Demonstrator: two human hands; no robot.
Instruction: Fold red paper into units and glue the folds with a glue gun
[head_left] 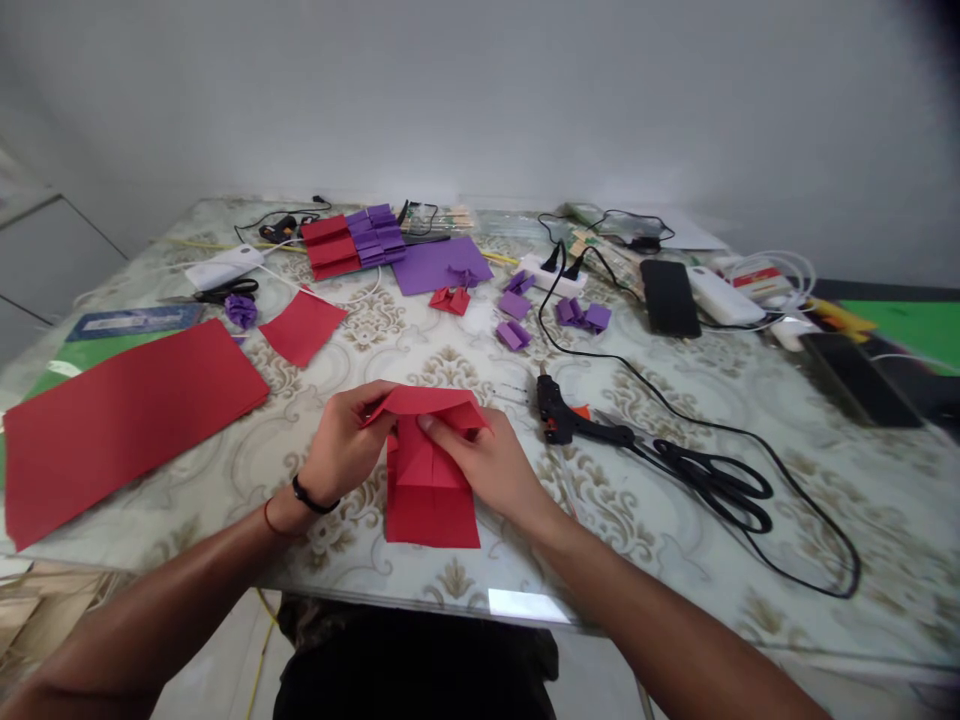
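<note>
Between my hands, near the table's front edge, is a sheet of red paper (pixel 435 500) with several creases and a raised, folded-over far end. My left hand (pixel 346 440) grips the left corner of that fold, its fingers partly tucked behind the paper. My right hand (pixel 499 465) holds the right side, the thumb pressing on the inside of the fold and the other fingers hidden behind it. The near end of the paper lies toward me on the table. A black hot glue gun (pixel 559 412) rests right of my right hand, beside black-handled scissors (pixel 712 480).
A red paper stack (pixel 135 420) and a smaller red sheet (pixel 304 328) lie left. Folded purple pieces (pixel 514 335) and a purple sheet (pixel 435 268) are farther back. A white power strip (pixel 555 275), phone (pixel 670 298) and looping black cable (pixel 787 480) occupy the right.
</note>
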